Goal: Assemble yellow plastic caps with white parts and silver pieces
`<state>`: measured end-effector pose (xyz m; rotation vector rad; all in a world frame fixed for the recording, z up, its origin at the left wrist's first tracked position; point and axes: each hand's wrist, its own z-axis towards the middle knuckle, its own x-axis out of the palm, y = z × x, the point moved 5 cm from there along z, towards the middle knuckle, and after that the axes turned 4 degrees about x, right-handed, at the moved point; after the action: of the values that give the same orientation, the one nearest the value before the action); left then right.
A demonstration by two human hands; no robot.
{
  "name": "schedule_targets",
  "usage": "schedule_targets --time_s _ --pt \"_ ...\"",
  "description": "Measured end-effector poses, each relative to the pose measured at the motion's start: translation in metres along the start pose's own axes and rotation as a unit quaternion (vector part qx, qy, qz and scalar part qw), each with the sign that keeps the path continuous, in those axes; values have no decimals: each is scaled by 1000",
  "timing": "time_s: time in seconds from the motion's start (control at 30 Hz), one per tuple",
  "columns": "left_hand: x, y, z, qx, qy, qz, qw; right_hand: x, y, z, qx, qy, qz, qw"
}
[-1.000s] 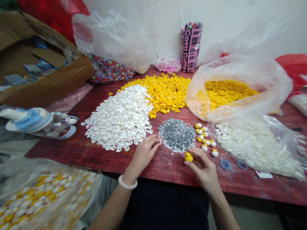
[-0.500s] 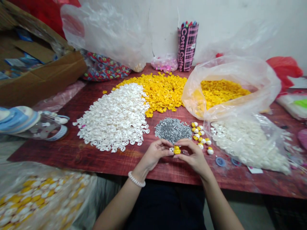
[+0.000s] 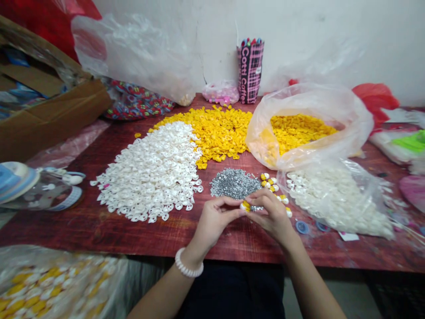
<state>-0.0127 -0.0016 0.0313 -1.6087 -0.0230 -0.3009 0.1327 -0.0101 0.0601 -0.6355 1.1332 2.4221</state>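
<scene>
Between the fingertips of both hands is a small yellow-and-white plastic piece (image 3: 245, 205), partly hidden by the fingers. My left hand (image 3: 213, 223) pinches it from the left and wears a pale coiled band at the wrist. From the right, my right hand (image 3: 272, 216) closes thumb and fingers on the same piece. Just beyond the fingers lies a heap of small silver-grey bits (image 3: 235, 182). Several joined yellow-and-white pieces (image 3: 269, 181) sit beside that heap, some behind my right hand.
A pile of white parts (image 3: 149, 173) spreads at left, touching a yellow pile (image 3: 221, 130) behind. An open plastic bag (image 3: 352, 115) holds yellow parts; another bag (image 3: 341, 199) holds white ones. A bottle (image 3: 43, 188) lies left. Blue rings (image 3: 302, 227) rest at right.
The white and yellow parts, seen side by side between my hands before, now show as one piece between the fingertips. My right fingers have closed in further. The view has shifted slightly.
</scene>
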Motion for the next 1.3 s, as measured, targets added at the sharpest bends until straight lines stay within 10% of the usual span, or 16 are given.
schedule_targets --time_s 0.13,0.5,0.63,0.77,1.0,1.17,1.3 --pt "6 -18 0 91 11 98 991 -8 0 -1 -16 -41 -22 999" --pt "28 19 59 -167 268 -131 940 -31 -33 7 29 34 -128 991" --pt "22 32 68 -189 225 -207 933 -74 -84 -1 180 -7 -232 956" --pt "8 38 72 -174 141 -265 938 -85 -124 -11 303 93 -401 859" --pt "-3 42 79 -157 62 -296 940 -87 -132 -10 307 114 -381 865" --pt "-3 34 80 -86 49 -313 945 -95 -105 -11 354 -100 -102 924" --pt "-1 32 78 -61 -1 -360 931 -6 -68 -3 396 -63 304 864"
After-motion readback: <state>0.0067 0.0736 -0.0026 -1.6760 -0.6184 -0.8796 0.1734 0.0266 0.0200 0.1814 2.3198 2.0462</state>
